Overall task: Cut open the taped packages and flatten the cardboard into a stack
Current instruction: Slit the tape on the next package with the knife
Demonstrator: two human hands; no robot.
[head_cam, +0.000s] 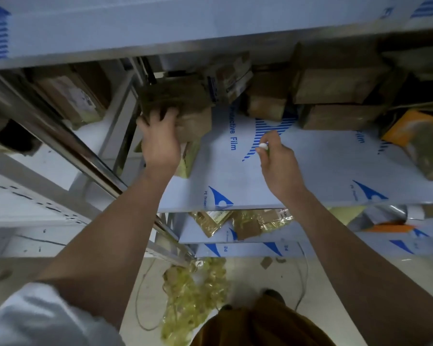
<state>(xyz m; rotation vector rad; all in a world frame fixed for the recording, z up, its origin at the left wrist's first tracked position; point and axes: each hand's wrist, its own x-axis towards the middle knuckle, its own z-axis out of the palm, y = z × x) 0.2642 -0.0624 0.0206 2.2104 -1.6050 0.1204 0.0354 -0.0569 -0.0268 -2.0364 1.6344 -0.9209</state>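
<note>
Head view looks down onto a metal shelf [310, 171] covered in pale blue protective film, where a brown taped package [178, 106] sits at the left end of the middle level, close to the upright post [68, 146]. The left hand [160, 138] lies on the near face of that package with its fingers curled over the top edge, gripping it. The right hand [275, 158] hovers above the bare film to the right, well apart from the package, its fingers closed round a small tool with a white end [263, 146] (its blade, if it has one, is too small and blurred to make out). Farther back on the same level stand more brown boxes [335, 88], some stacked on one another, and an orange packet [408, 131] lies toward the right edge. On the level below, crinkled yellowish plastic wrapping and a piece of flat cardboard [250, 226] show under the shelf's front edge. On the floor beneath lies a heap of yellowish tape and wrapping scraps [198, 295] beside a thin cable [303, 270]. A white sleeve [35, 318] covers the upper left arm at the lower left corner.
</note>
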